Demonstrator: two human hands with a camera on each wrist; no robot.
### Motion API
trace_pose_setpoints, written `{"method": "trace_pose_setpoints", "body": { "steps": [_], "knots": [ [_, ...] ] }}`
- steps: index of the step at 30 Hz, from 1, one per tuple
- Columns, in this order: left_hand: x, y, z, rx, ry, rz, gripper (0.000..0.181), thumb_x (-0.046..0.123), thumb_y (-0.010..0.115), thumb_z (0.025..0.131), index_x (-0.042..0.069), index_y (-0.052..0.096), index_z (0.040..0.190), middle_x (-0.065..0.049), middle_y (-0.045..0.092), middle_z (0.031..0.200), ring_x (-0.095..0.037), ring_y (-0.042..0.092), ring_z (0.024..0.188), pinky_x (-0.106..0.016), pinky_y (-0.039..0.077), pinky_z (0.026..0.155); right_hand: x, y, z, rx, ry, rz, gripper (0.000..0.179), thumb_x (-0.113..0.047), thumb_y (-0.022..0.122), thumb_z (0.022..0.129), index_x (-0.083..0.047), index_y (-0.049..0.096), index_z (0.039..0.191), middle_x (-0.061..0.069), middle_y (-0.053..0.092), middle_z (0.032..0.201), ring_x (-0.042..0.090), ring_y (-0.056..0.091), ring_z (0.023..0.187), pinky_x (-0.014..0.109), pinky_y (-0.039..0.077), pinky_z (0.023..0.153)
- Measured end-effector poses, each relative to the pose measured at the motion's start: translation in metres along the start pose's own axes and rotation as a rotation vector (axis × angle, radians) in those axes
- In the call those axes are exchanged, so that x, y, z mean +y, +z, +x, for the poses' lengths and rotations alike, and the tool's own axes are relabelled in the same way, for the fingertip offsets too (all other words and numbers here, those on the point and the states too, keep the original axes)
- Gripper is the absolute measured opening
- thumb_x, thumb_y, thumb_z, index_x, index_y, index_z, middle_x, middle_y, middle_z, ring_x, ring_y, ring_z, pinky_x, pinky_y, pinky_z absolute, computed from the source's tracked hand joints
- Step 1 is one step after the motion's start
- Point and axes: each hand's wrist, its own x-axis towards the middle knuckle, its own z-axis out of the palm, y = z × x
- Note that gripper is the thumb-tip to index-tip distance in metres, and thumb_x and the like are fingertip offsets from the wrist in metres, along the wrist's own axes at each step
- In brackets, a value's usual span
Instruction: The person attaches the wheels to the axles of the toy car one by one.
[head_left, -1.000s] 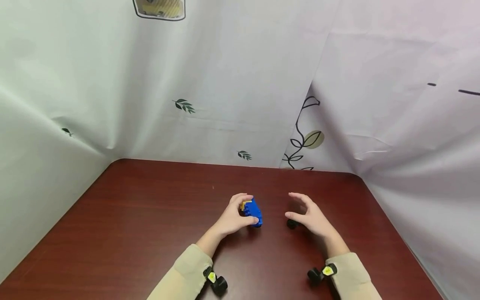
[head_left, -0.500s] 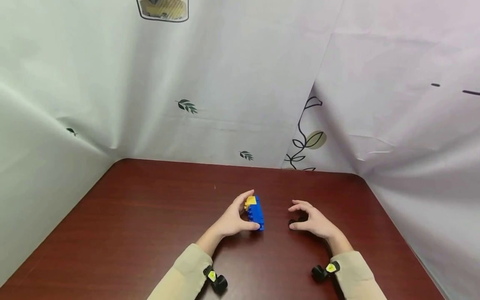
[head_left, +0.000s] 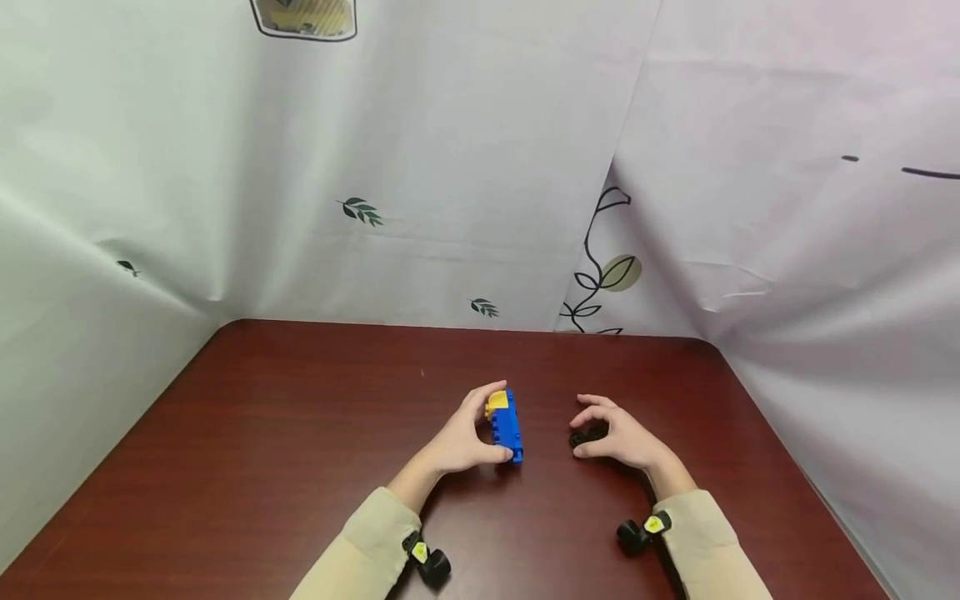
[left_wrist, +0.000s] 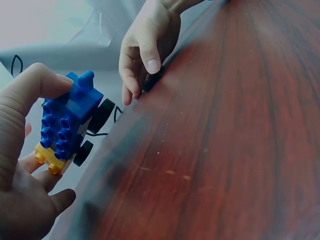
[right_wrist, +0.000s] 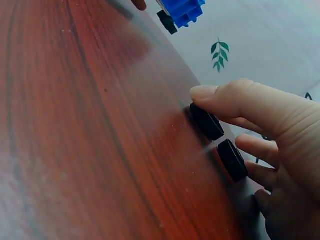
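Observation:
My left hand holds a toy car built of blue and yellow bricks, with the thumb at one end and the fingers at the other. In the left wrist view the blue car is tilted, showing studs and black wheels on one side. My right hand is low over the table, its thumb and index finger round a small black wheel. The thumb tip lies on that wheel's rim; the far side is hidden. A second black wheel lies close beside it, near the other fingers.
The dark red wooden table has rounded far corners. White printed curtains hang behind it and along both sides. A black wrist camera sits at the left cuff, another camera at the right.
My right thumb and index finger have come down and drawn together round the wheel. The left hand has turned the car slightly, so more of its yellow part shows.

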Motion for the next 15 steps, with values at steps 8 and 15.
{"method": "trace_pose_setpoints", "body": {
  "steps": [8,15],
  "knots": [
    [0.0001,-0.0004,-0.0019,-0.007,-0.015,-0.019,0.095,0.017,0.079,0.073,0.012,0.022,0.149,-0.012,0.024,0.151,-0.031,0.036,0.134,-0.049,0.032,0.111,0.0005,0.0012,0.0013,0.002,0.008,-0.007,0.027,-0.024,0.083,0.07,-0.021,0.068,0.091,0.017,0.039,0.144,0.041,0.031,0.134,0.055,0.03,0.102],
    [-0.0007,0.0,-0.0005,0.0,-0.056,-0.054,0.099,0.014,0.079,0.074,0.003,0.017,0.15,-0.016,0.02,0.154,-0.033,0.034,0.138,-0.047,0.032,0.11,-0.0021,0.0019,0.0022,0.03,-0.001,-0.034,0.024,-0.024,0.081,0.072,-0.02,0.068,0.091,0.017,0.044,0.14,0.039,0.039,0.13,0.049,0.037,0.098]
  ]
}}
